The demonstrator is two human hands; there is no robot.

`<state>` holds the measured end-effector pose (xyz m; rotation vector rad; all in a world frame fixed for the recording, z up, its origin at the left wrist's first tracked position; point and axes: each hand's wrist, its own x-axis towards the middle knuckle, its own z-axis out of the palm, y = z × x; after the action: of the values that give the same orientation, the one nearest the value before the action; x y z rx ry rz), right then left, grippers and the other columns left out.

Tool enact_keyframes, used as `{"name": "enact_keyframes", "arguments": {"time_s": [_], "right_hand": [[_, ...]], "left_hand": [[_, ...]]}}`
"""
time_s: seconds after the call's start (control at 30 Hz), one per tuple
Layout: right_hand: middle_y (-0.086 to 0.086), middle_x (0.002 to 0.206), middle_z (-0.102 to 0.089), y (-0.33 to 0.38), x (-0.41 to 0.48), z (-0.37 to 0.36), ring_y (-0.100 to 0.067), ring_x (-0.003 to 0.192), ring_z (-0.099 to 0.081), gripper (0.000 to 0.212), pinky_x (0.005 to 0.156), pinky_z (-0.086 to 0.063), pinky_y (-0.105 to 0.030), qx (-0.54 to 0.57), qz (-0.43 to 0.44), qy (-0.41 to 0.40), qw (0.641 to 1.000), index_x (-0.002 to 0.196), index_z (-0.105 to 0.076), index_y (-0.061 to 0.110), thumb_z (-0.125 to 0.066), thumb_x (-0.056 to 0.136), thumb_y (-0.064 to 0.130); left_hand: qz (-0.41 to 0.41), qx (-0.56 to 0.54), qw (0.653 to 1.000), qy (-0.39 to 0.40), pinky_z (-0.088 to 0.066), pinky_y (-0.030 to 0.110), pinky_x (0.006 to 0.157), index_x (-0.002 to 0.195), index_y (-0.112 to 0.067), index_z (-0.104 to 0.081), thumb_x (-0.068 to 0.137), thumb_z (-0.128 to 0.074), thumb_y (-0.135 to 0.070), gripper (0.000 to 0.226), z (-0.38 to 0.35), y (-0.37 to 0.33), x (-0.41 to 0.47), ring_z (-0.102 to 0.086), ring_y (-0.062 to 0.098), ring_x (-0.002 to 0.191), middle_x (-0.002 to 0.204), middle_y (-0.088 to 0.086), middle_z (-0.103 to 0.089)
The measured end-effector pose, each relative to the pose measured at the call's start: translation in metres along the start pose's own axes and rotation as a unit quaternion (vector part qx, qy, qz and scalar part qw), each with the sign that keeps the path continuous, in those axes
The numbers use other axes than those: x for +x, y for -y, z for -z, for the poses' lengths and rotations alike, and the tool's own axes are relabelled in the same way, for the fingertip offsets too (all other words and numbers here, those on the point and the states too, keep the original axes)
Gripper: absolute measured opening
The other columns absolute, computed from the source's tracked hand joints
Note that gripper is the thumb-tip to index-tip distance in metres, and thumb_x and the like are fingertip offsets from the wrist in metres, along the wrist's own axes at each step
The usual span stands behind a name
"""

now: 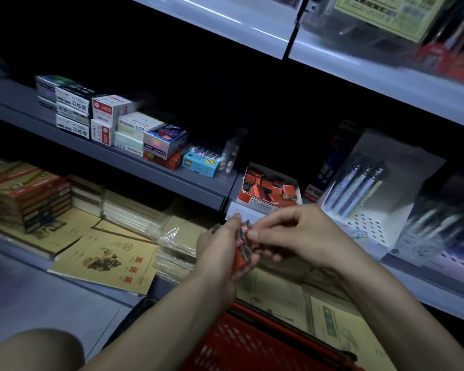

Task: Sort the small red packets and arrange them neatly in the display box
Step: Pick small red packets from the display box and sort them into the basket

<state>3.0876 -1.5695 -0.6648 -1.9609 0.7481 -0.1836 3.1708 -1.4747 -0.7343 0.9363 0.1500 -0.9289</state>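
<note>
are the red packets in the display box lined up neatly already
No, the red packets lie jumbled at mixed angles in the display box, while both hands hold more below it.

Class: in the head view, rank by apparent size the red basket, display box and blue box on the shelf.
1. red basket, though nearness to the camera inflates it.
2. display box.
3. blue box.

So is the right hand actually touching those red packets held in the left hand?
Touching. The head view shows the right hand pinching the top red packet of the stack held in the left hand.
</note>
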Motion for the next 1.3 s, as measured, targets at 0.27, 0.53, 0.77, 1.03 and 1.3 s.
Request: {"name": "enact_keyframes", "arguments": {"time_s": [0.27,0.53,0.77,1.03,1.3], "right_hand": [[-0.019,0.074,-0.076,0.001,0.01,0.006,-0.026,0.063,-0.071,0.011,0.073,-0.063,-0.037,0.012,-0.004,-0.113,0.994,0.089,-0.076,0.002,-0.08,0.082,-0.003],[-0.001,0.098,-0.074,-0.018,0.065,0.035,-0.022,0.091,-0.07,0.02,0.08,-0.055,-0.032,-0.415,0.211,-0.293,0.835,0.105,-0.077,0.022,-0.075,0.088,0.012],[0.001,0.118,-0.073,-0.023,0.054,0.043,-0.015,0.102,-0.063,0.038,0.084,-0.048,-0.03,-0.425,0.176,-0.2,0.865,0.119,-0.075,0.024,-0.052,0.095,0.006],[-0.008,0.072,-0.075,-0.01,0.025,0.003,-0.025,0.064,-0.07,0.012,0.066,-0.061,-0.043,-0.02,0.073,-0.11,0.991,0.1,-0.078,0.011,-0.079,0.088,0.013],[0.0,0.072,-0.076,-0.005,0.037,0.019,-0.01,0.068,-0.072,0.013,0.07,-0.057,-0.025,-0.007,0.123,-0.278,0.952,0.091,-0.079,0.016,-0.08,0.083,0.006]], "left_hand": [[0.011,-0.009,0.999,0.03,-0.053,0.021,0.043,0.115,-0.01,-0.069,0.101,-0.065,-0.042,0.035,0.0,-0.005,0.001,-0.077,0.016,0.063,0.083,0.012,-0.08],[0.046,-0.037,0.998,0.015,-0.052,0.021,0.041,0.105,-0.006,-0.063,0.097,-0.053,-0.017,0.017,0.005,-0.014,0.006,-0.074,0.021,0.061,0.086,0.023,-0.078],[0.008,-0.006,1.0,0.013,-0.052,0.018,0.041,0.118,-0.002,-0.07,0.094,-0.074,-0.017,0.029,0.002,-0.012,0.015,-0.063,0.012,0.043,0.08,0.017,-0.078],[-0.026,-0.015,0.999,0.04,-0.048,0.019,0.043,0.118,-0.002,-0.073,0.091,-0.079,-0.021,0.033,-0.004,-0.011,0.009,-0.059,0.014,0.047,0.075,0.013,-0.073],[0.019,-0.059,0.998,0.033,-0.056,0.025,0.046,0.122,-0.001,-0.069,0.103,-0.055,-0.036,0.042,0.001,-0.02,0.003,-0.071,0.022,0.063,0.087,0.013,-0.073]]}}
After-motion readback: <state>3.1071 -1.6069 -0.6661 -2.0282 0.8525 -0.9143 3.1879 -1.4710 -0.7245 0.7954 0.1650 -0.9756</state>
